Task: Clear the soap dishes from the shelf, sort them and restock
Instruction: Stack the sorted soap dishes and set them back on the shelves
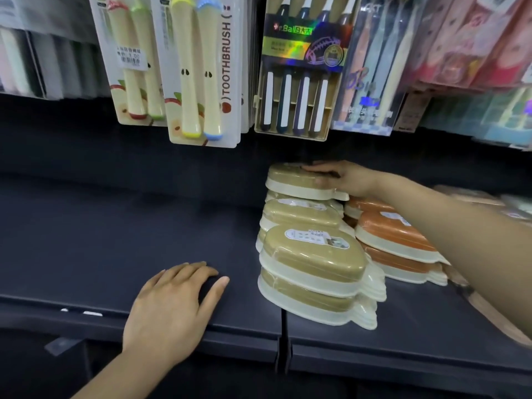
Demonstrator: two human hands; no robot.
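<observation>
Olive-and-cream soap dishes stand in stacks on the dark shelf, running from the front edge to the back. Orange-and-cream soap dishes are stacked just to their right. My right hand reaches over the orange stack and lies on the topmost olive dish of the rear stack, fingers stretched across its lid. My left hand rests flat on the shelf's front part, left of the olive stacks, holding nothing.
Toothbrush packs hang from hooks above the shelf, their lower ends close over the rear stack. More wrapped goods lie at the far right. A seam splits the shelf front below the olive stacks.
</observation>
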